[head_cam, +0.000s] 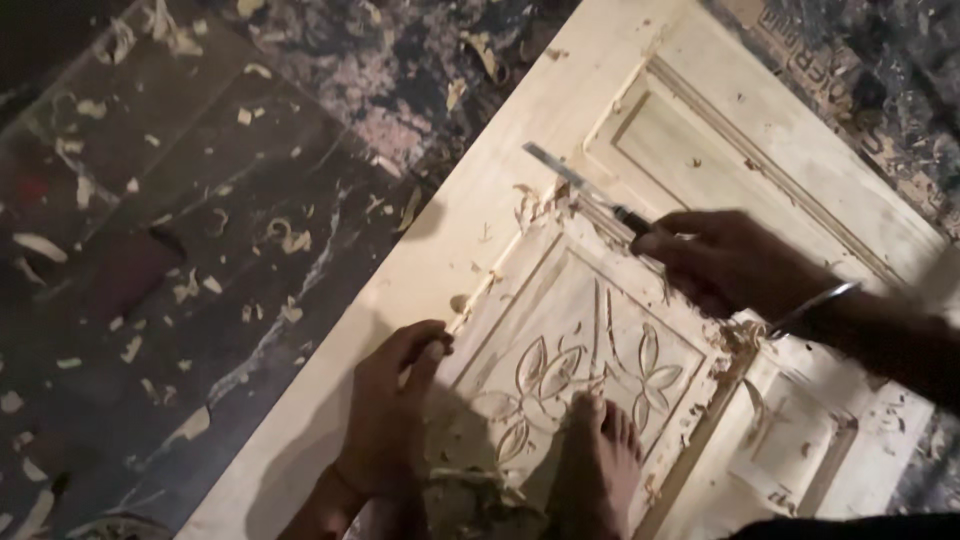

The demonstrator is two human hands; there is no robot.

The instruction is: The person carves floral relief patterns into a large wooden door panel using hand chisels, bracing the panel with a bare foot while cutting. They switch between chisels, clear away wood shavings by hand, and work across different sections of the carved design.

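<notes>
A pale wooden door panel (480, 230) lies on the floor with a carved leaf-and-flower design (575, 370) in its middle square. My right hand (720, 262) grips a long flat metal chisel (572, 178), whose blade points up-left over the panel's moulding. A thin bangle (815, 305) sits on that wrist. My left hand (392, 415) rests on the panel's left border, fingers curled with the tips pressed by the carved square's edge; it holds nothing I can see. A bare foot (598, 465) stands on the lower part of the carving.
Wood chips and curled shavings (285, 237) lie scattered over the dark patterned floor (200, 250) left of the panel. More shavings (470, 490) pile near my left wrist. Further recessed panels (700, 150) run toward the upper right and lower right.
</notes>
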